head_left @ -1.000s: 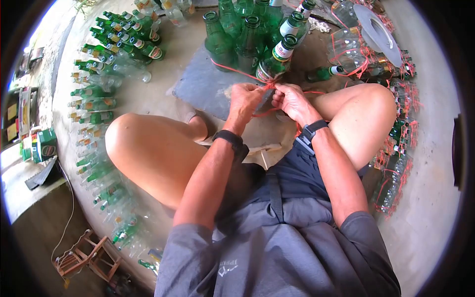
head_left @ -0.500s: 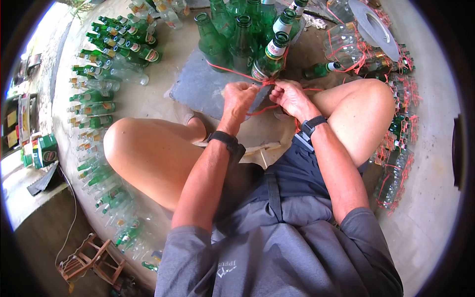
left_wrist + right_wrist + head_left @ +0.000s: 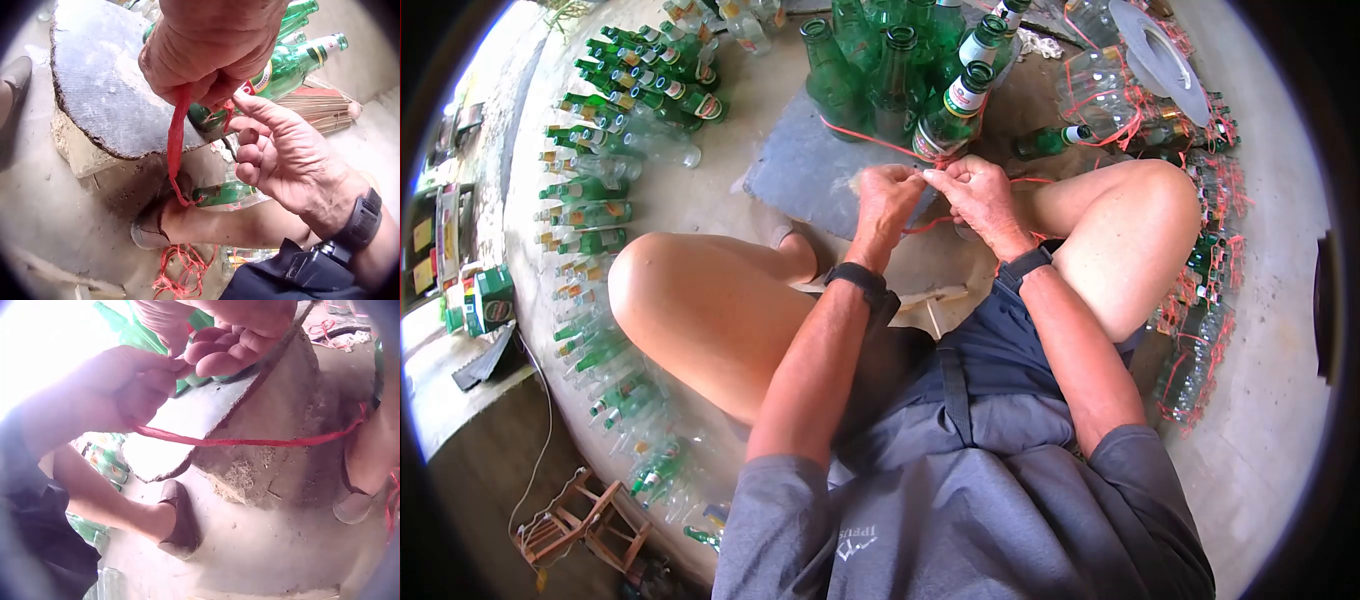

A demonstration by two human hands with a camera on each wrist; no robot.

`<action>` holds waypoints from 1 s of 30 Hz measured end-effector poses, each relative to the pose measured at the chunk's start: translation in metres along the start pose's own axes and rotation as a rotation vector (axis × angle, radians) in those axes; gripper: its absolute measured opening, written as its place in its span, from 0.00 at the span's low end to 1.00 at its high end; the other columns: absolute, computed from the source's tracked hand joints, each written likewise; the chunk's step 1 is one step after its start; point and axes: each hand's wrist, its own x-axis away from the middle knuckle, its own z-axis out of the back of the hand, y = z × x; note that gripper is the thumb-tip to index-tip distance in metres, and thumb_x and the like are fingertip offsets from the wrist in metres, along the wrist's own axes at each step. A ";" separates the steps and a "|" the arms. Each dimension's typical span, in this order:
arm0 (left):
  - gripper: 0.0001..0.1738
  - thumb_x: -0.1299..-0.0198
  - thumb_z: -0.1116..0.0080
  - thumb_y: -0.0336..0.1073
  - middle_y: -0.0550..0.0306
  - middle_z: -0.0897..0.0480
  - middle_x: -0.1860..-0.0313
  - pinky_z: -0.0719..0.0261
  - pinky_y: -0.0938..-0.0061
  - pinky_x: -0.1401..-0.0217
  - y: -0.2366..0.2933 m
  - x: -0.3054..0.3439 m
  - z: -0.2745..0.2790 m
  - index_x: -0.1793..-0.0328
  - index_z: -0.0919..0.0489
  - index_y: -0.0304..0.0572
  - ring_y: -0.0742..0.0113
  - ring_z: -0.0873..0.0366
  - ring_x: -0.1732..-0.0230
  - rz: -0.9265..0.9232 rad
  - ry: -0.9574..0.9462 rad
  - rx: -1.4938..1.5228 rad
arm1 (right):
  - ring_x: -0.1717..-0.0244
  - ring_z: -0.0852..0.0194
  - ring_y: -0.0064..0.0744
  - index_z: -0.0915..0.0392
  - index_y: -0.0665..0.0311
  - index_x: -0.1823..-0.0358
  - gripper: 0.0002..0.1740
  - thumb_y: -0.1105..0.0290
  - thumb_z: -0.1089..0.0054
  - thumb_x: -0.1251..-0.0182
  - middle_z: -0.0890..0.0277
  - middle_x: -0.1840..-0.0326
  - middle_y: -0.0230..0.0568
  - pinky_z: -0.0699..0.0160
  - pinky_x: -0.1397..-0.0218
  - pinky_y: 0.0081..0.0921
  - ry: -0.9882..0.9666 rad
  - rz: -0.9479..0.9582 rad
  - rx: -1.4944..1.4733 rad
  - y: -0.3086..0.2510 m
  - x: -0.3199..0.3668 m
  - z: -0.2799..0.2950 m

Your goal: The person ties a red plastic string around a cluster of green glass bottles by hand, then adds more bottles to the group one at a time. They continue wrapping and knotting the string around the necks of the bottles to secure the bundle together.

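From where I sit at the controls, I can read only part of the lettering on the grey shirt, on the near side of the stone slab: it looks like "PEUS", its first letter unclear. The red-and-white label on the green bottle at the slab and the print on the green box beyond its left are too small to read.

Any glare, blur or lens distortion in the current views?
Right wrist: glare washes out the upper left, hazes the left hand and whitens the slab. Head: fisheye bending, dark corners, overexposed left edge. Left wrist: dark corners, red strip distinct.
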 end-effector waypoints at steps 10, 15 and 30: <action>0.15 0.38 0.31 0.39 0.63 0.18 0.73 0.29 0.72 0.70 0.003 0.001 -0.004 0.64 0.11 0.30 0.74 0.26 0.71 0.072 0.005 -0.007 | 0.60 0.10 0.55 0.10 0.62 0.62 0.12 0.60 0.34 0.31 0.11 0.64 0.53 0.13 0.55 0.45 0.183 0.209 0.264 0.013 -0.009 -0.011; 0.14 0.38 0.31 0.39 0.62 0.18 0.73 0.28 0.71 0.70 0.008 0.003 -0.004 0.62 0.10 0.30 0.73 0.25 0.71 0.089 0.011 -0.026 | 0.62 0.11 0.56 0.11 0.63 0.62 0.10 0.65 0.37 0.31 0.12 0.65 0.55 0.14 0.57 0.43 0.165 0.252 0.213 0.015 -0.010 -0.009; 0.14 0.38 0.31 0.37 0.60 0.15 0.70 0.24 0.70 0.67 0.001 -0.003 -0.005 0.58 0.09 0.31 0.72 0.22 0.69 0.097 0.001 -0.022 | 0.72 0.20 0.25 0.15 0.70 0.66 0.10 0.69 0.34 0.29 0.16 0.74 0.43 0.19 0.63 0.31 0.124 0.296 0.007 0.023 -0.012 -0.004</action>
